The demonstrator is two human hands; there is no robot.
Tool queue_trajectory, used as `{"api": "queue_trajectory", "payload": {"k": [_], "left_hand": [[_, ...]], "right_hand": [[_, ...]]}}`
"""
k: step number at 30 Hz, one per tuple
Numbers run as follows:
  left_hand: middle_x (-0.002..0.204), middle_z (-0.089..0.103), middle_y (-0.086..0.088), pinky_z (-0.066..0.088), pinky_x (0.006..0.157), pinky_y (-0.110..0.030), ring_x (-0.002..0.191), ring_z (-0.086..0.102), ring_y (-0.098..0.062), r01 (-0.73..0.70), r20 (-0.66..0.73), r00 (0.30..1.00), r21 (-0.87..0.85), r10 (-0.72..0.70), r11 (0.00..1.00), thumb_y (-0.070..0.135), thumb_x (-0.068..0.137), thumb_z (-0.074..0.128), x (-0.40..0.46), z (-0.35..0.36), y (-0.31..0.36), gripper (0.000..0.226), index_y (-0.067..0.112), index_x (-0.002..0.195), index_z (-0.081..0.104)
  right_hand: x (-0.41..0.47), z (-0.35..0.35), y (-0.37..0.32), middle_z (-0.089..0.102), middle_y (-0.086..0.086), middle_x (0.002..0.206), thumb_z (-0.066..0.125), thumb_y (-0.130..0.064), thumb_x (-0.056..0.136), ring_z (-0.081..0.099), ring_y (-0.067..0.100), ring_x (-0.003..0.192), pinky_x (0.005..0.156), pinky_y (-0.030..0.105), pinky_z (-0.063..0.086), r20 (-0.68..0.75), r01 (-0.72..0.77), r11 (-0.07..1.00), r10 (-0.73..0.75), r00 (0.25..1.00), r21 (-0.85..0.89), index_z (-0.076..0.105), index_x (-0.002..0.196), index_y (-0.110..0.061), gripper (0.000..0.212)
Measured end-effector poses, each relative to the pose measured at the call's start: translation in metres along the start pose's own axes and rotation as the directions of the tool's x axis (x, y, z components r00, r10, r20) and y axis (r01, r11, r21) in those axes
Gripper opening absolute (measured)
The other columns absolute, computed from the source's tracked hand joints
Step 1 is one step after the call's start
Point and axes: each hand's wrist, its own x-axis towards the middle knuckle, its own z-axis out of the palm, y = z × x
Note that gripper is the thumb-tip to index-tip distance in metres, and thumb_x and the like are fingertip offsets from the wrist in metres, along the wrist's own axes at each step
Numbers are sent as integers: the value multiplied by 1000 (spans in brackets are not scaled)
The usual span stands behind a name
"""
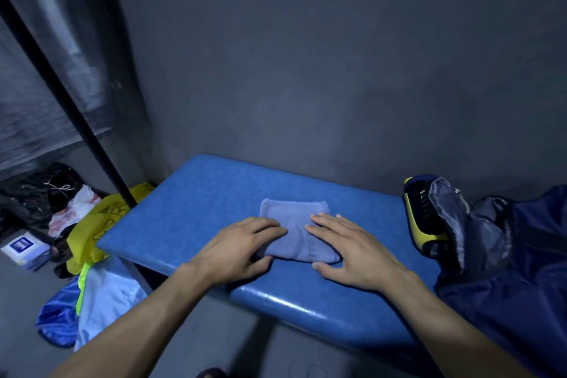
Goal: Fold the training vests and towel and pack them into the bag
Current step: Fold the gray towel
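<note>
Filling the middle of the view, a blue padded bench [196, 212] stands against a plain grey wall [337, 55], with a dark pole [61, 95] slanting past a grey curtain [46, 55] on the left. One folded blue-grey towel [296, 225] lies on the bench. Two hands rest on it: the left hand [237, 250] and the right hand [349, 250] lie flat, fingers nearly straight, pressing the towel's sides without gripping. One dark blue bag [515, 255] sits open at the bench's right end, just beside a yellow and black item [420, 221]. On the floor to the left lie one yellow vest [92, 224], one light blue vest [107, 294] with a green edge, a black plastic bag [33, 190] and a small white box [23, 247].
</note>
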Motion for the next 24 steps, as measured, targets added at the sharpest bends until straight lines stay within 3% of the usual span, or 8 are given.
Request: {"api": "queue_trajectory", "payload": {"k": [4, 8, 10, 12, 14, 19, 21, 24], "left_hand": [[139, 60, 4, 53, 99, -33, 125, 60, -19, 22, -17, 1000, 7, -22, 1000, 30, 79, 50, -5, 11, 2, 61, 21, 139, 56], [139, 62, 16, 44, 107, -25, 132, 55, -4, 116, -37, 989, -385, -141, 916, 39, 100, 57, -16, 6, 2, 39, 24, 136, 62], [125, 69, 17, 48, 101, -23, 119, 63, -2, 177, 32, 981, -564, -193, 806, 30, 101, 64, -19, -1, 2, 27, 23, 126, 68], [102, 73, 12, 52, 87, -28, 95, 65, -4, 249, 100, 964, -670, -248, 699, 31, 99, 65, -18, -9, 5, 18, 18, 111, 70], [81, 64, 10, 47, 71, -25, 75, 56, -5, 307, 137, 941, -730, -308, 611, 34, 96, 63, -16, -12, 9, 23, 12, 100, 66], [88, 70, 7, 52, 77, -28, 80, 62, -4, 402, 144, 860, -783, -490, 475, 43, 95, 63, 3, -6, 18, 36, 8, 102, 67], [87, 72, 4, 53, 78, -34, 79, 63, -7, 467, 135, 808, -740, -573, 484, 67, 79, 58, 11, -5, 17, 60, 11, 96, 68], [89, 76, -4, 56, 81, -44, 83, 70, -20, 560, 114, 750, -635, -652, 532, 76, 74, 51, 21, -2, 14, 67, 13, 90, 68]], "right_hand": [[-1, 4, -9, 57, -3, 147, 49, -32, 78, 54, 14, 134, 120, 26, 28, -48, 3, 999, -5, 999, -33, 63, 138, -19, 63], [-5, 0, -15, 63, -10, 139, 51, -23, 79, 55, 5, 128, 111, 6, 28, -67, -83, 985, 94, 993, 148, 67, 131, -22, 54], [-7, -8, -22, 72, -14, 104, 53, -25, 78, 65, 3, 94, 86, 18, 49, -59, -162, 926, 193, 979, 341, 70, 109, -28, 35], [-6, -16, -27, 62, -6, 73, 53, -29, 78, 56, 10, 68, 66, 31, 46, -77, -233, 867, 295, 952, 441, 62, 88, -29, 14], [-5, -20, -30, 57, -2, 67, 56, -25, 82, 49, 10, 62, 62, 33, 41, -42, -302, 815, 370, 928, 495, 58, 80, -24, 3], [9, -11, -36, 40, -7, 62, 57, -17, 90, 38, 12, 60, 58, 35, 31, -34, -469, 685, 584, 811, 558, 47, 76, -6, 21], [15, -6, -38, 42, -6, 64, 57, -23, 92, 42, 15, 63, 58, 36, 33, -64, -504, 663, 637, 768, 554, 45, 75, -7, 27], [20, -1, -41, 53, -7, 67, 62, -40, 94, 53, 17, 67, 62, 36, 42, -94, -544, 643, 687, 720, 540, 45, 73, -16, 35]]}}
